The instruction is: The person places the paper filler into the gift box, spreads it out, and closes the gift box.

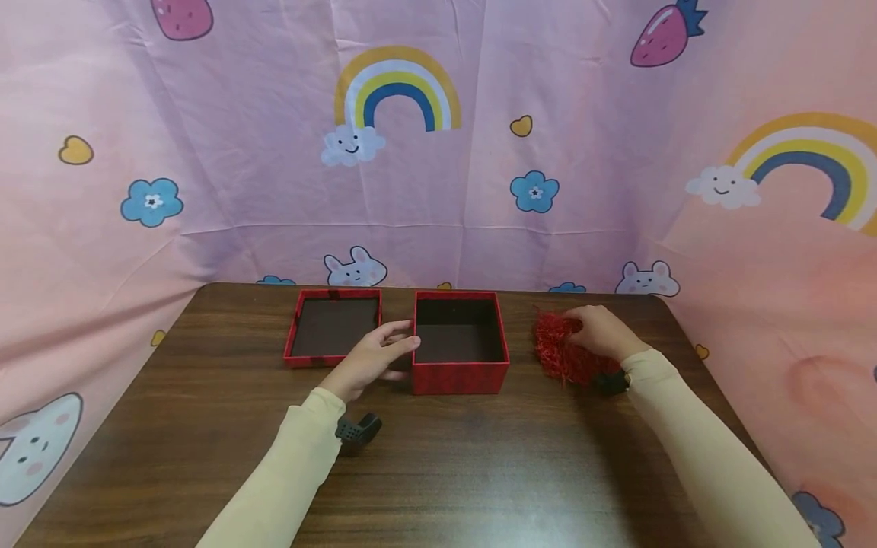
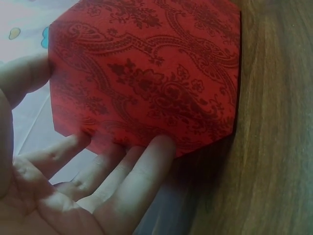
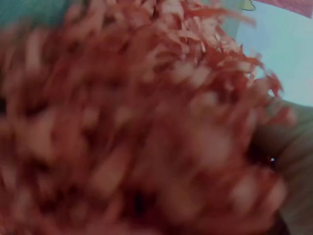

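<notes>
I have the open box (image 1: 459, 378) near the far edge of the counter (image 1: 438, 472), about midway along it, with its open side up and its bottom bare. The shredded paper (image 1: 551, 348) lies in a loose heap to its right, toward the far right corner, and the lid (image 1: 333, 327) sits just to its left, inner side up.

My left hand (image 1: 370, 358) is not clenched: its fingers are spread and fairly straight, touching the box's left wall from outside. I judge that light touch is right for steadying; a harder push from one side would likely slide the box toward the paper.

My right hand (image 1: 603, 331) is down in the heap from above. Its fingertips are buried and the right wrist view is blurred with strands, so I cannot tell whether it has a firm grasp. To gather well, I would slide the fingers low, near the counter, and draw the strands together before squeezing; a pinch at the top alone would probably leave loose bits behind. I would also mind the black wrist camera (image 1: 612, 382) just beside the heap, since strands could snag on it.
</notes>
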### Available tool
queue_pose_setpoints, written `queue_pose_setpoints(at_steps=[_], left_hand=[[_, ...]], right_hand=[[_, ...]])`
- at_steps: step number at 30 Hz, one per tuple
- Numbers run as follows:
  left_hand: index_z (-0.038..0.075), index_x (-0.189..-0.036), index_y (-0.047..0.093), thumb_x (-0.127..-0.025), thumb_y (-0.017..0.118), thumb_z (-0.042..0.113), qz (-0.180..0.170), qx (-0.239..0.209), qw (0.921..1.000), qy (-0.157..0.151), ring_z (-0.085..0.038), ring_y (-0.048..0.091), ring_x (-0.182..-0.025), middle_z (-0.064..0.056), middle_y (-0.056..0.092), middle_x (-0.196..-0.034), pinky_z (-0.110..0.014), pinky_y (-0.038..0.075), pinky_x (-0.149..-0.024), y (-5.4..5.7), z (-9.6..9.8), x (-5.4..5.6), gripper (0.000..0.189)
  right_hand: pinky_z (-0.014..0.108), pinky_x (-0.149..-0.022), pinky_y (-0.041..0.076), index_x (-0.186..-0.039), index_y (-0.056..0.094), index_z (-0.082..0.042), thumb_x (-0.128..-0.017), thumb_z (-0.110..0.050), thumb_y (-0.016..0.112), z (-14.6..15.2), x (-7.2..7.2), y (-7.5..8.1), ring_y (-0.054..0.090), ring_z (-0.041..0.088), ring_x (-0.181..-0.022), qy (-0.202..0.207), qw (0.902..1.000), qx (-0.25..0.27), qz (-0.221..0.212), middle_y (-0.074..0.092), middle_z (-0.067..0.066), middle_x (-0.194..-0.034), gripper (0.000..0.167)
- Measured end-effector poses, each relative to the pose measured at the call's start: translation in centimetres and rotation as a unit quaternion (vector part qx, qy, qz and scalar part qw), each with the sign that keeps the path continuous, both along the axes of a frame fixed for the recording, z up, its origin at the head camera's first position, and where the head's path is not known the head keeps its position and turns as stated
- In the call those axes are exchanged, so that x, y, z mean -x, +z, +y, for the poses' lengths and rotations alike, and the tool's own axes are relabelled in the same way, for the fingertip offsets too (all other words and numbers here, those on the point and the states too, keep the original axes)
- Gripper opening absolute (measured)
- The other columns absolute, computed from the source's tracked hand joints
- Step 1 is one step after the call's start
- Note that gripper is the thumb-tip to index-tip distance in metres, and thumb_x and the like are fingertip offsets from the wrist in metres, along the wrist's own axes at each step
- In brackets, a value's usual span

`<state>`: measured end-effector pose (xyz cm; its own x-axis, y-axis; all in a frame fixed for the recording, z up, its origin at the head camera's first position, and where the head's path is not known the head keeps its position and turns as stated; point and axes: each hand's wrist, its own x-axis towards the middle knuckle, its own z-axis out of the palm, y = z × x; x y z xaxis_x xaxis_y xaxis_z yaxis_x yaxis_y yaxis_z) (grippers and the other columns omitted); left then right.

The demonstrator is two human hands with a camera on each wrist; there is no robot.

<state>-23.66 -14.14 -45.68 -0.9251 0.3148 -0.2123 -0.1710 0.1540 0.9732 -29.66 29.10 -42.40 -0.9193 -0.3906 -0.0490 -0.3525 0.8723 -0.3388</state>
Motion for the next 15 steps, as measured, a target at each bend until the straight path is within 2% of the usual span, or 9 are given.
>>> queue_pose_setpoints(at_steps=[4,10,15], left_hand=[[0.016,-0.157,0.041,-0.098,0.071,0.042,0.0,0.005,1.0,0.0,-0.038,0.049,-0.141,-0.018,0.045,-0.156,-0.047,0.06,-0.091,0.0,0.0,0.1,0.071],[0.016,-0.157,0.041,-0.098,0.071,0.042,0.004,0.009,0.9999,-0.005,-0.038,0.049,-0.141,-0.018,0.044,-0.156,-0.048,0.059,-0.094,-0.1,-0.2,0.1,0.071],[0.017,-0.158,0.04,-0.098,0.071,0.042,0.004,0.007,0.9999,-0.008,-0.037,0.049,-0.141,-0.018,0.045,-0.156,-0.048,0.06,-0.093,-0.1,-0.2,0.1,0.072]], right_hand=[[0.06,-0.096,0.054,-0.122,0.071,0.003,-0.092,-0.008,0.075,0.3,-0.1,0.8,0.067,0.042,-0.111,-0.009,0.9997,0.014,0.017,0.072,0.023,-0.119,0.032],[0.059,-0.093,0.055,-0.125,0.069,0.004,-0.094,-0.008,0.073,0.2,-0.5,2.9,0.067,0.041,-0.108,-0.024,0.9989,0.029,0.029,0.071,0.025,-0.119,0.033],[0.047,-0.08,0.058,-0.126,0.069,0.003,-0.097,-0.011,0.072,0.1,-0.8,4.6,0.066,0.028,-0.089,-0.037,0.9974,0.059,0.02,0.072,0.022,-0.114,0.032]])
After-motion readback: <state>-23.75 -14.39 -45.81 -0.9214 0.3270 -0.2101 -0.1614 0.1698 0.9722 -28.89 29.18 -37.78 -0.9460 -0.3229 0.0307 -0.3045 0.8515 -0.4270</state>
